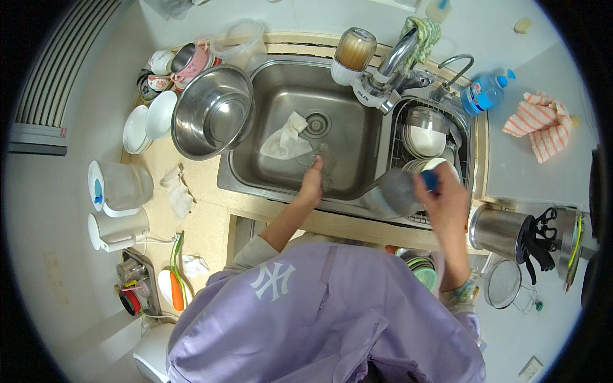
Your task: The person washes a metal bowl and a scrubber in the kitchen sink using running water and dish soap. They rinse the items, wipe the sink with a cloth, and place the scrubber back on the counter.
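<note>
My left hand (313, 182) is over the front of the steel sink basin (354, 158), seen edge-on and partly blurred; whether it holds anything is unclear. Beside its fingers is a faint see-through patch, perhaps water. A crumpled white cloth (287, 141) lies in the basin, left of the drain (317, 124). My right hand (445, 196) grips the blue end of a motion-blurred grey vessel (395, 194), tilted over the sink's front right edge. Behind that hand, white bowls (425, 142) stand in the wire rack of the smaller basin.
A large steel bowl (213, 112) overlaps the sink's left edge. The faucet (395, 55), with a filter attached, stands at the back. A knife holder (500, 232) is at right; a pitcher (129, 184) and a carrot (176, 289) are at left.
</note>
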### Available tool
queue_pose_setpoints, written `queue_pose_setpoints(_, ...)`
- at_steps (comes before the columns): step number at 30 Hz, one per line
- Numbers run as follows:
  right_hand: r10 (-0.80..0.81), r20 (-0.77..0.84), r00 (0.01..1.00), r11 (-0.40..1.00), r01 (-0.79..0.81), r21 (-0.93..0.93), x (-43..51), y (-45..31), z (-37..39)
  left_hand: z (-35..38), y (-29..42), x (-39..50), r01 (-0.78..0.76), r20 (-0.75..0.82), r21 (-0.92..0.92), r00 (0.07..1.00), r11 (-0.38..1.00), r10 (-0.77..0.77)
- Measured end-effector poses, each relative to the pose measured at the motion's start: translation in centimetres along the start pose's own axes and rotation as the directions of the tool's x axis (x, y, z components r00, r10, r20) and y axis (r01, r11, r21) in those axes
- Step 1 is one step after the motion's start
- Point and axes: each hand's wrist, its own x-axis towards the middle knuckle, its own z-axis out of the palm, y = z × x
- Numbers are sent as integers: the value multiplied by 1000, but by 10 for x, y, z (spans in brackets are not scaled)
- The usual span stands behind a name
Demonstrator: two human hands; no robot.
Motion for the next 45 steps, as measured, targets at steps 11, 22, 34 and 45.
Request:
queue_pose_setpoints(11,-369,76,926,852,370,-369,-18,-25,35,61,-51,-8,11,50,196,999,981,-21)
queue_pose_setpoints(22,-95,68,993,922,113,-369,-10,-26,42,81,-51,-16,10,3,190,1000,982,-11)
queue_pose_setpoints(34,73,77,994,909,-35,-415,-7,-31,25,88,-56,-7,-136,81,351,990,927,115)
queue_pose_setpoints(45,73,124,990,917,-17,-399,1,-29,25,86,-56,-7,-361,173,253,930,898,325)
